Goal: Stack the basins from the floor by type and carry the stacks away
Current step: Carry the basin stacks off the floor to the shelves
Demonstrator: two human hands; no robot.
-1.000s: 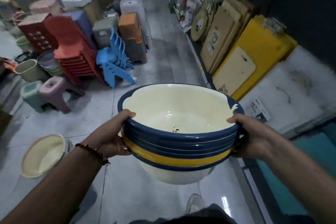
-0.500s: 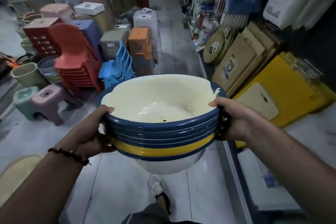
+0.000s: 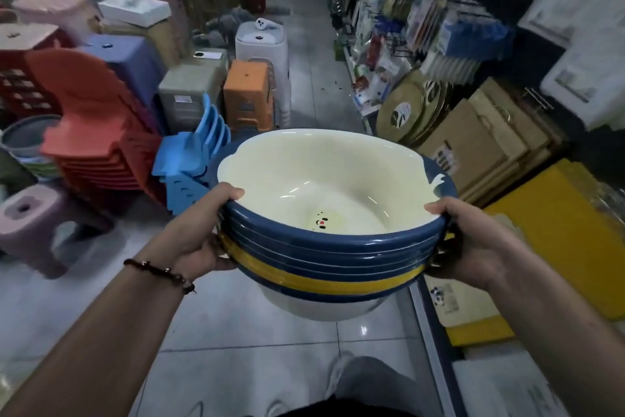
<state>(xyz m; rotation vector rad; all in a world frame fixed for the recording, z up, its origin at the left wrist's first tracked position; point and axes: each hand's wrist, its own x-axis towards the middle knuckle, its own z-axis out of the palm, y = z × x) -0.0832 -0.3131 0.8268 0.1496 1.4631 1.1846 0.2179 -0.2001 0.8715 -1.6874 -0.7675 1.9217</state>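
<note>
Both hands are on the stack of basins, carried at mid-frame above the tiled floor. Left hand grips the left side of the rims, thumb hooked over the top edge, fingers curled underneath. Right hand clamps the opposite side the same way, thumb lying on the top rim. Stack is nested: cream interior on the top basin, several dark blue rims layered below it, one yellow rim near the bottom, white bowl underside showing beneath (exact count of basins is hard to read). Small printed mark sits at the bottom of the top basin. Beaded bracelet on the left wrist. Beyond the left grip: blue chairs, red chairs further left, a pink stool on the floor well out to that side. Past the far rim: orange stools. Beyond the right grip: cutting boards leaning on the shelving, yellow panel just outside the right hand. A shoe shows below the stack.
</note>
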